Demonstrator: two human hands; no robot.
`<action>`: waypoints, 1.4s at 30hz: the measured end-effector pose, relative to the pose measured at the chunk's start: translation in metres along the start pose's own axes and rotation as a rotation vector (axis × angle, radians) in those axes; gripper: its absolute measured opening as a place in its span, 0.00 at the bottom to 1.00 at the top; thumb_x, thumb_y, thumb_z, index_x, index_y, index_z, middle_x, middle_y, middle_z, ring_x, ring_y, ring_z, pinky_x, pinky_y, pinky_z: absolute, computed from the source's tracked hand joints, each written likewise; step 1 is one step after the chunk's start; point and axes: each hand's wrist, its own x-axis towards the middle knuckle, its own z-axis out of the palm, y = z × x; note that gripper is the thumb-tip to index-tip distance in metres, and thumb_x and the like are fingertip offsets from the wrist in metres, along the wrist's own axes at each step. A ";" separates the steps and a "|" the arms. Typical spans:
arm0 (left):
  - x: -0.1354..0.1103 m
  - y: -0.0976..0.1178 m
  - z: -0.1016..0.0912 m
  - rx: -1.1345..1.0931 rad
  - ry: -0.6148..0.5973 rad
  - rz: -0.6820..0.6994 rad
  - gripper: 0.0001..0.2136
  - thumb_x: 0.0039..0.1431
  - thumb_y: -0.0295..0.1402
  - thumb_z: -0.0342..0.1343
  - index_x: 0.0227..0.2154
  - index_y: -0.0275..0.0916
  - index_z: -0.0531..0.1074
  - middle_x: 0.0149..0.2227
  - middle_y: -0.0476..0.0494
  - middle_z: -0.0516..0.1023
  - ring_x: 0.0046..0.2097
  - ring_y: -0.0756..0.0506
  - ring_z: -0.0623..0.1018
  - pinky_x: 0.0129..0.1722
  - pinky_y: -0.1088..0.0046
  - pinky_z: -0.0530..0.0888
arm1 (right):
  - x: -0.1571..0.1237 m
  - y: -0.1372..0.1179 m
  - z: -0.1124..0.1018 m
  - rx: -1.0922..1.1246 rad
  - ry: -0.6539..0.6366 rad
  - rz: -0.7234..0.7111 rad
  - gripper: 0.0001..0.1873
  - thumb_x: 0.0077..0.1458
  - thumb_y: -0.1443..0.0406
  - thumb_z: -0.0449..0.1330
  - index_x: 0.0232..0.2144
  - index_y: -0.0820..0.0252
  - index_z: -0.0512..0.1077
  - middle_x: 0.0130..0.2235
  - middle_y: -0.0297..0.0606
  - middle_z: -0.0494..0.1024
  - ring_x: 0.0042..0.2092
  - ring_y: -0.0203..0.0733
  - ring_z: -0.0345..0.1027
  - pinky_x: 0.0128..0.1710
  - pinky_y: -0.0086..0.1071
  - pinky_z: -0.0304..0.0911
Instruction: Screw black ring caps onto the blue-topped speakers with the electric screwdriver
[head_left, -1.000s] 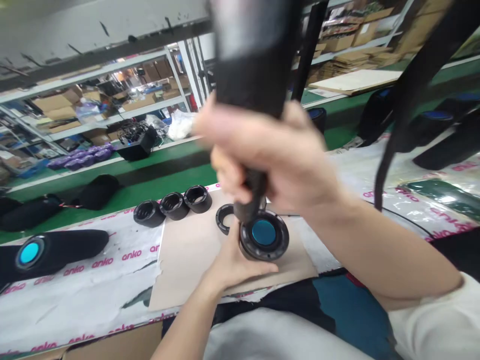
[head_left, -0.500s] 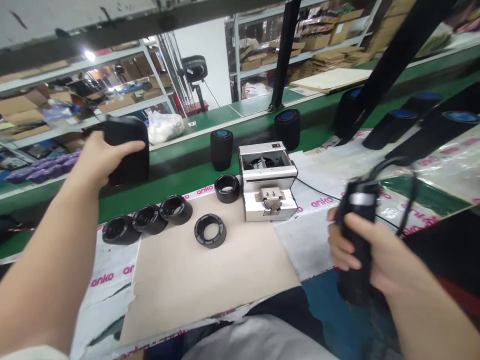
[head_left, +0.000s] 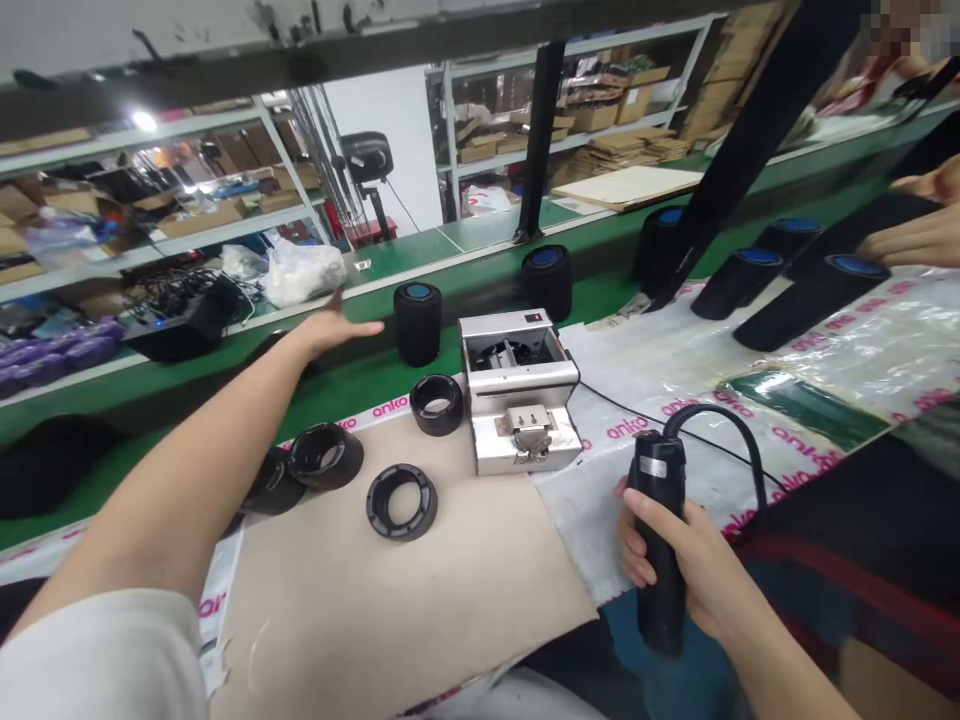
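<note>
My left hand point(head_left: 334, 330) is stretched out over the green belt, fingers apart and holding nothing. Just to its right stands a black cylinder with a blue top point(head_left: 418, 325), like a small speaker, with a slight gap between them. Low at the right, my right hand point(head_left: 675, 550) is wrapped round a black electric screwdriver point(head_left: 656, 530), whose cable loops from its upper end. On the brown cardboard point(head_left: 420, 620) lies a black ring point(head_left: 402, 502). Another black ring point(head_left: 436, 404) sits beside a silver box-shaped machine point(head_left: 521, 400). More black rings point(head_left: 326, 455) are partly hidden by my left forearm.
Several black cylinders with blue tops point(head_left: 739, 280) lie or stand to the right, where a co-worker's hand point(head_left: 919, 235) reaches in. A dark blurred object point(head_left: 56, 465) is on the belt at left. A slanted black post point(head_left: 757, 150) crosses the right side.
My left hand has let go of the black object it held and moved right toward the blue-topped cylinder. The screwdriver stays in my right hand. A co-worker's hand has appeared at right.
</note>
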 end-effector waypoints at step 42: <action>-0.399 0.022 -0.003 -0.118 0.470 -0.071 0.47 0.42 0.39 0.83 0.66 0.46 0.71 0.66 0.33 0.77 0.67 0.27 0.79 0.67 0.46 0.78 | 0.030 -0.043 0.198 -1.119 -0.797 -0.554 0.42 0.47 0.73 0.70 0.65 0.55 0.72 0.57 0.39 0.83 0.56 0.48 0.78 0.57 0.36 0.70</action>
